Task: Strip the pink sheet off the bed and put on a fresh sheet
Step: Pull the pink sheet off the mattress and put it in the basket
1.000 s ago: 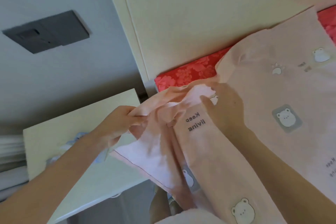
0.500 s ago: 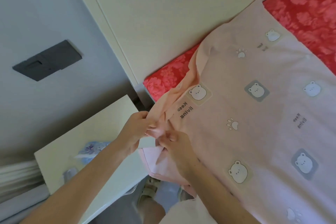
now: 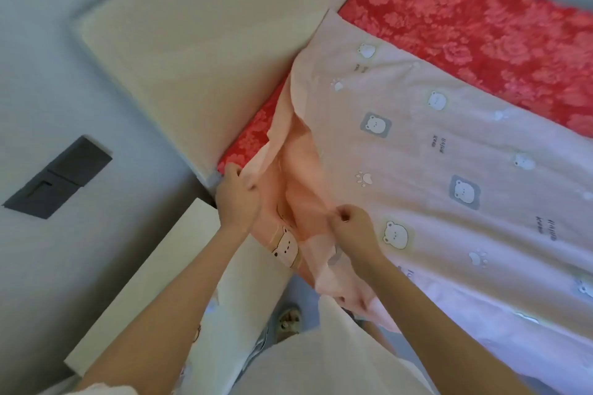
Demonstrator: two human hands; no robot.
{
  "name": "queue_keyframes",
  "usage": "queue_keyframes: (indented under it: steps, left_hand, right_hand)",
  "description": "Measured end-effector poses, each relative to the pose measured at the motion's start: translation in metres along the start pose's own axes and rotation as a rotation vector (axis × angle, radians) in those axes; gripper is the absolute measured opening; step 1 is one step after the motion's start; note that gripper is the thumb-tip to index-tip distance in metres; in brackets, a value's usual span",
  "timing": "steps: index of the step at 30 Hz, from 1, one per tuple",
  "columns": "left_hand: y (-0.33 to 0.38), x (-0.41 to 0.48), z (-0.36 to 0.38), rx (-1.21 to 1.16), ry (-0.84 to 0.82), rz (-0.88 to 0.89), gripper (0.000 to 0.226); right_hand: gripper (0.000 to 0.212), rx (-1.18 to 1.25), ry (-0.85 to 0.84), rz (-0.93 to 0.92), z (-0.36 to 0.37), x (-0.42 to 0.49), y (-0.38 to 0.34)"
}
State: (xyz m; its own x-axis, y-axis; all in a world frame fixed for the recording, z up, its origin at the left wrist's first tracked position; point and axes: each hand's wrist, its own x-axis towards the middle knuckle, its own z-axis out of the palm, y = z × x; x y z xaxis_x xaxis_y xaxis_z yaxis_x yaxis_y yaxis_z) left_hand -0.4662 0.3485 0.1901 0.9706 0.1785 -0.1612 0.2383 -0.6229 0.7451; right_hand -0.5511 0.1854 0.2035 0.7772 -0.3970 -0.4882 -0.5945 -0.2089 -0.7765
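At the near left corner of the bed, your left hand (image 3: 239, 199) and right hand (image 3: 351, 229) each pinched bunched folds of the pink sheet (image 3: 433, 151). Red flowered mattress (image 3: 500, 29) lay bare on the far side, so stripping looked partly done; no fresh sheet showed.

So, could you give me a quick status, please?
Left hand and right hand both gripping pink sheet corner. Red mattress partly uncovered. Nothing obstructing.
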Motion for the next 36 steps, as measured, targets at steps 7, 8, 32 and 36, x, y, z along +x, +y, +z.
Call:
queue_keyframes:
  steps: [7, 8, 32, 36]
  left_hand:
    - [0.022, 0.002, -0.034, 0.133, 0.082, 0.245, 0.013]
    - [0.028, 0.002, -0.039, 0.135, 0.090, 0.266, 0.017]
    - [0.107, -0.039, -0.052, -0.248, -0.591, 0.297, 0.029]
    - [0.113, -0.037, -0.049, -0.275, -0.588, 0.348, 0.036]
  right_hand:
    - [0.016, 0.034, 0.226, -0.106, -0.056, -0.012, -0.024]
    - [0.016, 0.047, 0.205, -0.118, -0.063, -0.011, -0.028]
    - [0.016, 0.142, -0.197, -0.371, -0.085, -0.021, -0.117]
    - [0.019, 0.092, -0.112, -0.397, -0.071, -0.012, -0.119]
